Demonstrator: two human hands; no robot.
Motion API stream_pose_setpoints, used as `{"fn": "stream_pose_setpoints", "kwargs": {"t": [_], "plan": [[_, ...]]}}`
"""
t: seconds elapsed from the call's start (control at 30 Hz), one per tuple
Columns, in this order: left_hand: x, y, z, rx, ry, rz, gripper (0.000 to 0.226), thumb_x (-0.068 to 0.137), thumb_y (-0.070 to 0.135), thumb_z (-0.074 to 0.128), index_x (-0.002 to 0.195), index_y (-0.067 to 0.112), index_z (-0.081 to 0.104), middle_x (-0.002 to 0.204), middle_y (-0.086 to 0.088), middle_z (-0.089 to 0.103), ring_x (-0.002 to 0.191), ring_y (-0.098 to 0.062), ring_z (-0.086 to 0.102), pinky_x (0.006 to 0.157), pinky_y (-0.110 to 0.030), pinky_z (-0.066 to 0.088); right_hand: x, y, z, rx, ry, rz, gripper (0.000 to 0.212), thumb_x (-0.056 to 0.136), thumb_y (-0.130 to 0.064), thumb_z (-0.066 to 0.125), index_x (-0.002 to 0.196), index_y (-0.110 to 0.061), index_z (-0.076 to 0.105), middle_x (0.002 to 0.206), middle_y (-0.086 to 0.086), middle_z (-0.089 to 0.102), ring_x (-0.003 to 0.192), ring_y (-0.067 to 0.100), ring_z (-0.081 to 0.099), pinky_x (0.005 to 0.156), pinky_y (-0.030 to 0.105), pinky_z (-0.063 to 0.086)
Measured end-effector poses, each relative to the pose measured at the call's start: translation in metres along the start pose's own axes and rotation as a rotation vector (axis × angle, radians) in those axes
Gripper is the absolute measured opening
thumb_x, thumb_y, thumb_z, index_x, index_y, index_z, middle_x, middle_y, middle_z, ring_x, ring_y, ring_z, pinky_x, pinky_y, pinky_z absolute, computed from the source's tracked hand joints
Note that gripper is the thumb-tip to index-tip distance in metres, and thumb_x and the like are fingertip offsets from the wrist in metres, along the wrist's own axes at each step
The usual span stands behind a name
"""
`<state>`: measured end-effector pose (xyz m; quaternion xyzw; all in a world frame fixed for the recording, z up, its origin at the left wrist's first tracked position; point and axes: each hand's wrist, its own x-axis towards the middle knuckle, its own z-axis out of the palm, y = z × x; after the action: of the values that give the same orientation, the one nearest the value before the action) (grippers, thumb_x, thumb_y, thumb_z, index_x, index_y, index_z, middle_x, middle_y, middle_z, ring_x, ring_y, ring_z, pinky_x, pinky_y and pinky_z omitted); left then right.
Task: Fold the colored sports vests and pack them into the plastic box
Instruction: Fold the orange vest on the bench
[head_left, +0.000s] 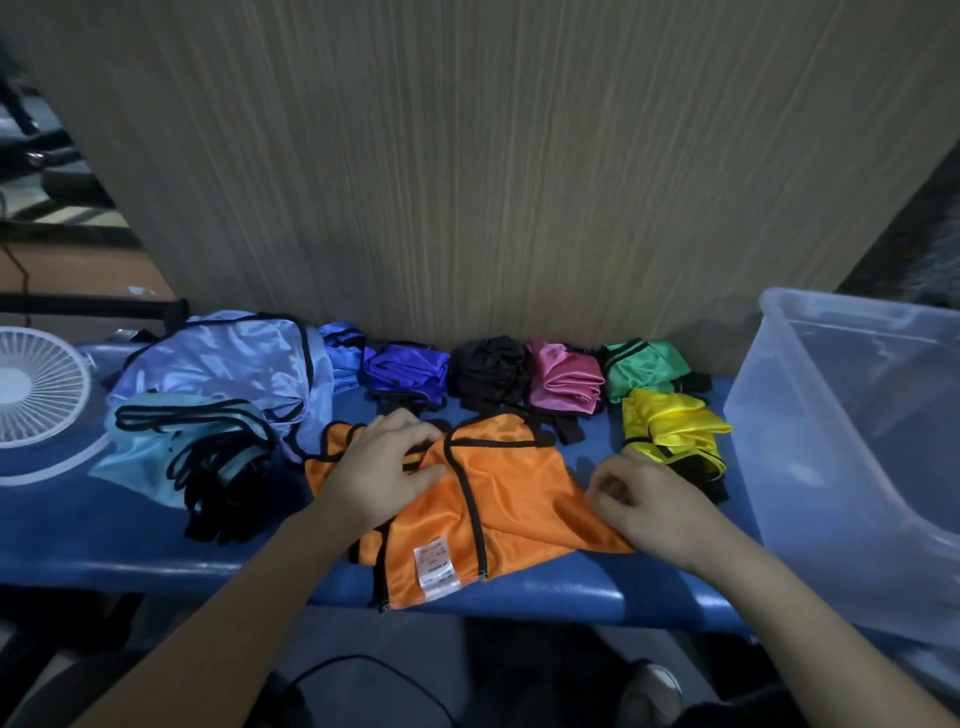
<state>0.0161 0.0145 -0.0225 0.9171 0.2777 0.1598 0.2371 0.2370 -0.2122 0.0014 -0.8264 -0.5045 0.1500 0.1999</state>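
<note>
Single view, head-worn wide-angle camera. Looks forward and steeply down over the near edge of the blue counter (519, 587); floor visible at frame bottom. Faces a wood-grain panel (467, 156) filling the upper centre. Close range: forearms enter from the lower corners. Strong edge distortion; plastic box (852, 415) bowed at right, white fan (36, 384) cut off at left.

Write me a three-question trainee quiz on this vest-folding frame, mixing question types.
1. True or false: the clear plastic box already holds a vest.
2. Which vest do both hands touch? A) shiny yellow vest B) shiny orange vest with black trim C) pink satin vest
3. Fill in: the white round fan sits at the table's ___ end.

Key: 1 false; 2 B, left hand flat on it, right hand pinching its edge; 3 left.
</note>
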Motion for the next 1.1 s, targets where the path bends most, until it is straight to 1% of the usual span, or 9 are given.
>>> {"fn": "stream_pose_setpoints", "kwargs": {"t": [0.17,0.27,0.4,0.5,0.57,0.73,0.9,1.0,1.1], "plan": [[-0.006,0.001,0.0,-0.059,0.016,0.047,0.028,0.092,0.031,0.07,0.12,0.027,0.066,0.115,0.015,0.054,0.112,-0.009,0.047,0.101,-0.029,0.036,0.01,-0.027,0.017,-0.187,0.108,-0.198,0.034,0.079,-0.046,0.053,0.107,-0.025,0.056,0.102,-0.008,0.046,0.097,0.018,0.053,0.083,0.034,0.047],[-0.007,0.0,-0.001,-0.116,-0.003,0.076,0.024,0.094,0.029,0.068,0.117,0.029,0.067,0.112,0.019,0.056,0.112,-0.006,0.052,0.1,-0.028,0.04,0.014,-0.054,0.027,-0.19,0.074,-0.349,0.048,0.081,-0.034,0.064,0.126,-0.03,0.05,0.121,-0.009,0.044,0.11,0.019,0.051,0.089,0.035,0.048],[-0.01,-0.002,-0.007,-0.15,-0.023,0.104,0.027,0.098,0.022,0.061,0.124,0.03,0.065,0.115,0.018,0.061,0.112,0.002,0.056,0.099,-0.02,0.043,0.022,-0.083,0.049,-0.227,-0.042,-0.596,0.063,0.079,-0.014,0.06,0.136,-0.037,0.048,0.137,-0.009,0.041,0.119,0.02,0.049,0.092,0.035,0.049],[-0.013,-0.013,-0.015,-0.137,0.0,0.077,0.029,0.1,0.019,0.057,0.126,0.03,0.063,0.118,0.017,0.059,0.113,0.001,0.055,0.099,-0.024,0.044,0.026,-0.095,0.062,-0.299,-0.109,-0.708,0.064,0.08,-0.009,0.061,0.136,-0.04,0.05,0.146,-0.008,0.035,0.117,0.02,0.045,0.092,0.034,0.046],[-0.016,-0.024,-0.023,-0.091,0.009,0.071,0.025,0.1,0.024,0.057,0.122,0.029,0.065,0.116,0.017,0.056,0.113,-0.002,0.053,0.1,-0.029,0.044,0.029,-0.096,0.068,-0.314,-0.118,-0.747,0.052,0.084,-0.016,0.065,0.13,-0.039,0.057,0.143,-0.008,0.04,0.114,0.018,0.046,0.092,0.034,0.046],[-0.031,-0.038,-0.038,-0.051,0.062,0.082,0.014,0.088,0.032,0.062,0.101,0.033,0.068,0.098,0.012,0.051,0.098,-0.011,0.053,0.09,-0.036,0.047,0.036,-0.088,0.071,-0.26,-0.063,-0.71,0.019,0.089,-0.037,0.065,0.107,-0.032,0.067,0.113,-0.009,0.056,0.102,0.017,0.055,0.086,0.038,0.052],[-0.043,-0.038,-0.042,-0.142,-0.052,0.191,0.023,0.091,0.009,0.067,0.094,0.031,0.071,0.089,0.009,0.054,0.078,-0.013,0.053,0.073,-0.016,0.04,0.034,-0.08,0.058,-0.09,0.066,-0.537,0.016,0.092,-0.038,0.054,0.097,-0.027,0.064,0.098,-0.012,0.06,0.097,0.014,0.059,0.082,0.035,0.05],[-0.049,-0.036,-0.041,-0.172,-0.125,0.272,0.024,0.089,0.006,0.059,0.096,0.026,0.071,0.095,0.011,0.059,0.085,-0.005,0.058,0.075,-0.009,0.038,0.035,-0.075,0.05,0.118,0.127,-0.4,0.008,0.093,-0.029,0.06,0.092,-0.024,0.066,0.086,-0.017,0.061,0.081,0.001,0.058,0.072,0.028,0.046],[-0.053,-0.035,-0.045,-0.229,-0.265,0.197,0.017,0.088,0.022,0.068,0.103,0.03,0.07,0.109,0.013,0.059,0.108,-0.006,0.059,0.092,-0.013,0.041,0.038,-0.075,0.043,0.303,0.164,-0.271,0.01,0.096,-0.017,0.062,0.089,-0.022,0.068,0.074,-0.017,0.065,0.065,0.0,0.057,0.063,0.018,0.041]]}}
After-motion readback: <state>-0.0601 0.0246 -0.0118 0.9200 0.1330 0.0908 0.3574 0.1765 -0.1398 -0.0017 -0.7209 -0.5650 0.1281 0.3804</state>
